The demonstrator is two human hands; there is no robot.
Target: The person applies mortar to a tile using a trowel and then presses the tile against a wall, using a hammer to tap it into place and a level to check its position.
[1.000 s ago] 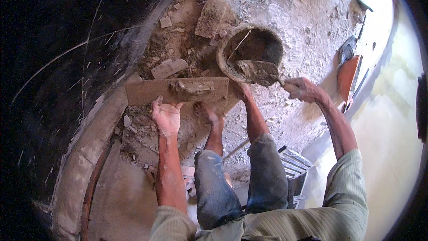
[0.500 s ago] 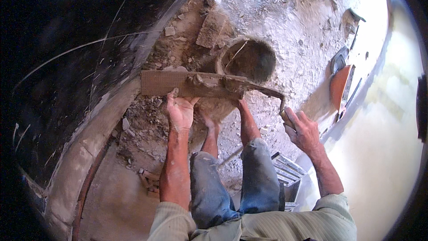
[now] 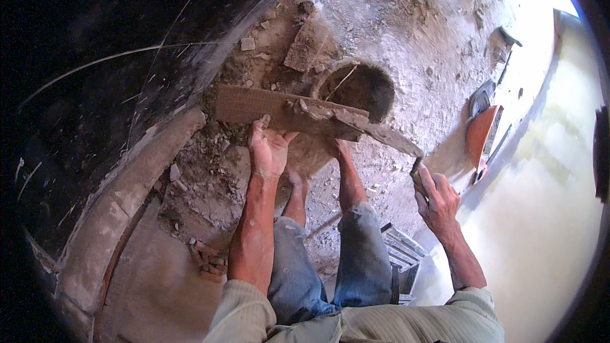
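My left hand [image 3: 271, 149] holds a long brown board [image 3: 248, 105] from below at its near edge, with a lump of wet grey mortar [image 3: 305, 111] on its right half. My right hand [image 3: 435, 197] grips the handle of a trowel [image 3: 391, 138], whose mortar-coated blade reaches onto the board's right end. Just behind the board sits a round mortar bucket [image 3: 362, 86], partly hidden by it. My bare legs and feet [image 3: 349, 184] show below the board.
A black wall [image 3: 114, 51] rises at left above a curved grey ledge [image 3: 114, 209]. Rubble and a flat broken slab [image 3: 308, 47] lie on the dusty floor. At right are an orange object [image 3: 483, 133] and a pale wall [image 3: 534, 203]. A slatted metal piece [image 3: 400, 248] stands by my right leg.
The trowel has moved from the bucket's mouth onto the board's right end, and my right hand has dropped lower. My left hand and the board have shifted up and rightward in view.
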